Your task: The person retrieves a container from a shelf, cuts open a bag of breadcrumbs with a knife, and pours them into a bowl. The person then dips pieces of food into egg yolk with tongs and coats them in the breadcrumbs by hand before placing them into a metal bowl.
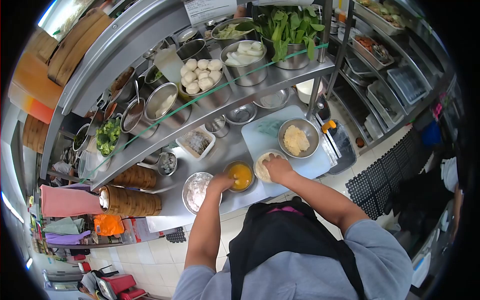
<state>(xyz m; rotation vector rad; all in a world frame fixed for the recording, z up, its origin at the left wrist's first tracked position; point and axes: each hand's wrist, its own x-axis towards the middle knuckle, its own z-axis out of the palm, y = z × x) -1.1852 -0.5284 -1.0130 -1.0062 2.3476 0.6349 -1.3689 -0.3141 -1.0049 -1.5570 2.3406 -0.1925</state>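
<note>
My left hand [221, 184] hangs over the left rim of a metal bowl of beaten egg [241, 176]. Its fingers are bunched together and point down toward the egg; anything between them is hidden. Just to its left stands a bowl of white flour [197, 191]. My right hand [276, 167] reaches into a bowl of pale breadcrumbs [262, 170], fingers spread on the crumbs, the tips partly covered. Behind that hand, a larger metal bowl [315, 142] holds yellowish crumb-coated pieces [296, 139] on a pale cutting board [250, 135].
A white tub of greyish food [196, 143] and a small metal bowl [167, 164] sit behind the flour. Bamboo steamers [132, 200] stand at left. Overhead, a metal shelf [240, 97] carries pots of white balls [201, 76], leafy greens [288, 35] and broccoli [108, 136].
</note>
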